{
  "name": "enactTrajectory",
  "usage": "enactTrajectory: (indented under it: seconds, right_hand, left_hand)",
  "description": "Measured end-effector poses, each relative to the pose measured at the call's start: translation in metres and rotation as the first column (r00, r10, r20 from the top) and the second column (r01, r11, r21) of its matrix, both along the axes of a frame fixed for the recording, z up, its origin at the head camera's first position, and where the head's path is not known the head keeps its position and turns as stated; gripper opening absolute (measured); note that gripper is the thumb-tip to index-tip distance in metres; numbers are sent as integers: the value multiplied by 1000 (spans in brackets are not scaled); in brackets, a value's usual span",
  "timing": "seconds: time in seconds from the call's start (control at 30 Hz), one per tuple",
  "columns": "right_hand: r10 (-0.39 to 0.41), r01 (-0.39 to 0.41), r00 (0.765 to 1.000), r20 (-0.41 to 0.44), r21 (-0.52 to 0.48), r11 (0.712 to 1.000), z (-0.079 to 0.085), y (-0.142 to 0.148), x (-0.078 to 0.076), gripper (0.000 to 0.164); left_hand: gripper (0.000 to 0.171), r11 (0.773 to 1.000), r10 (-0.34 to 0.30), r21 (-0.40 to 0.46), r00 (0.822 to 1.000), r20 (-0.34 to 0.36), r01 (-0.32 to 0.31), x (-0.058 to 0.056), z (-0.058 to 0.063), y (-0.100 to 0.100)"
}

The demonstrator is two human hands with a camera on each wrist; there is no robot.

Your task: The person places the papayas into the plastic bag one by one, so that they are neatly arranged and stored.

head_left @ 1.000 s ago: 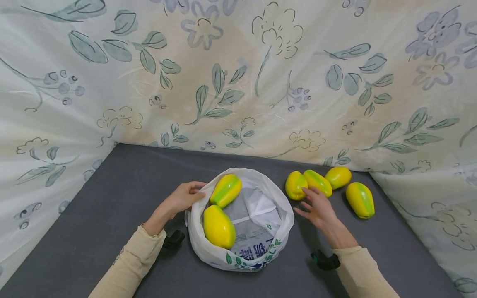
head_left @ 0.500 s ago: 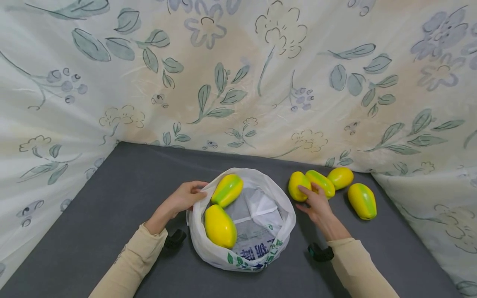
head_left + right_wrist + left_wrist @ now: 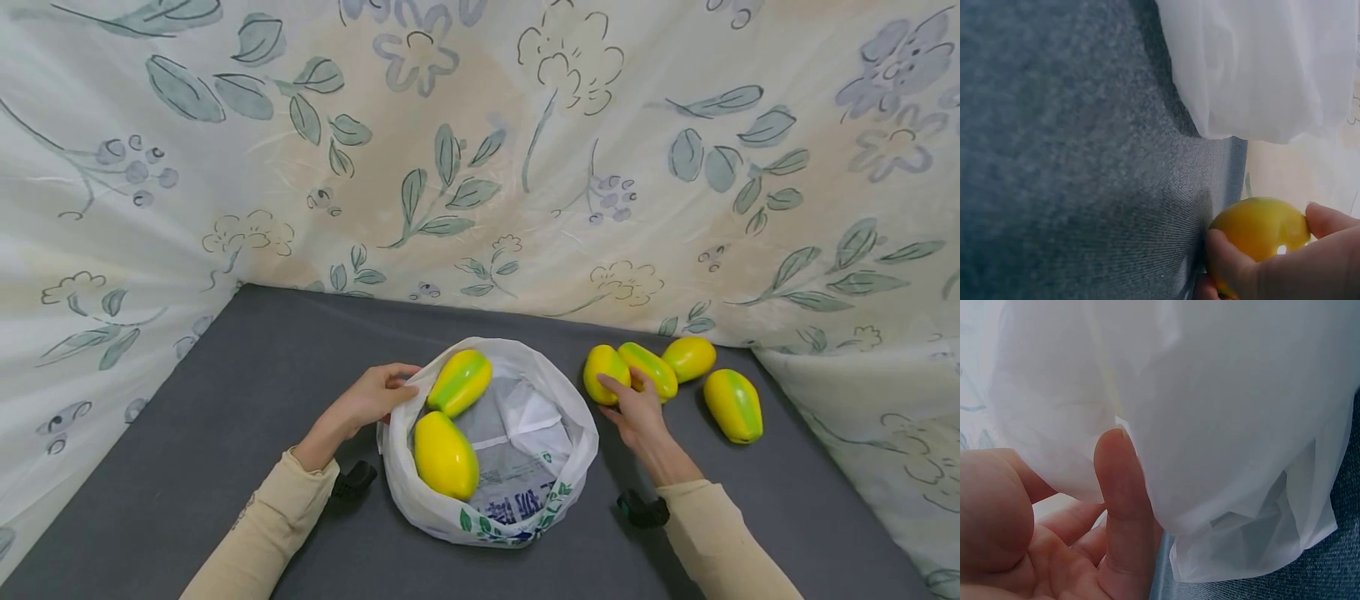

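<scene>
A white plastic bag (image 3: 525, 425) stands with its mouth wide, two yellow-green papayas inside: one papaya (image 3: 460, 382) at the back left, another papaya (image 3: 446, 456) in front of it. My left hand (image 3: 367, 398) holds the bag's left rim; in the left wrist view a finger (image 3: 1124, 500) lies against the white plastic. To the right of the bag, my right hand (image 3: 637, 417) grips the leftmost loose papaya (image 3: 606, 372). The right wrist view shows thumb and fingers on opposite sides of that papaya (image 3: 1263, 228), which is still low at the table.
Beside the gripped one lies a papaya (image 3: 651, 369), nearly touching it. Farther right are another papaya (image 3: 690, 358) near the back edge and a papaya (image 3: 733, 406) lying apart. A floral cloth (image 3: 480, 167) rises behind the dark table (image 3: 300, 333).
My right hand has closed in on the leftmost loose papaya, its fingers and thumb now around it. My left hand stays at the bag's rim. The whole head view has shifted slightly.
</scene>
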State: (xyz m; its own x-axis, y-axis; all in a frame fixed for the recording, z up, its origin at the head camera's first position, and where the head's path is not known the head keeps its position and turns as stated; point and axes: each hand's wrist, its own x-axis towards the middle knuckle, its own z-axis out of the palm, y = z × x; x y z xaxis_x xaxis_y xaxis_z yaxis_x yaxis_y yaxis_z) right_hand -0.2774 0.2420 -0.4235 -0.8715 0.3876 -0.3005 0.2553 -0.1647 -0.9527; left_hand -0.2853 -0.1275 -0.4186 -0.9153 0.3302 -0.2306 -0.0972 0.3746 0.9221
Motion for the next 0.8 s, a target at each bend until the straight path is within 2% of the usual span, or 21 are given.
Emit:
enactTrajectory:
  seconds: [0.33,0.5,0.8]
  right_hand:
    - [18,-10,997,-69,112,994,17,-7,17,86]
    - [54,-45,996,-78,108,993,24,-10,25,85]
    - [163,-157,982,-100,58,986,37,-19,38,82]
  left_hand:
    - [43,1000,5,3,1000,3,-5,-1,-2,0]
    - [43,1000,7,3,1000,4,-7,-1,-2,0]
    - [43,1000,5,4,1000,-1,-5,-1,-3,0]
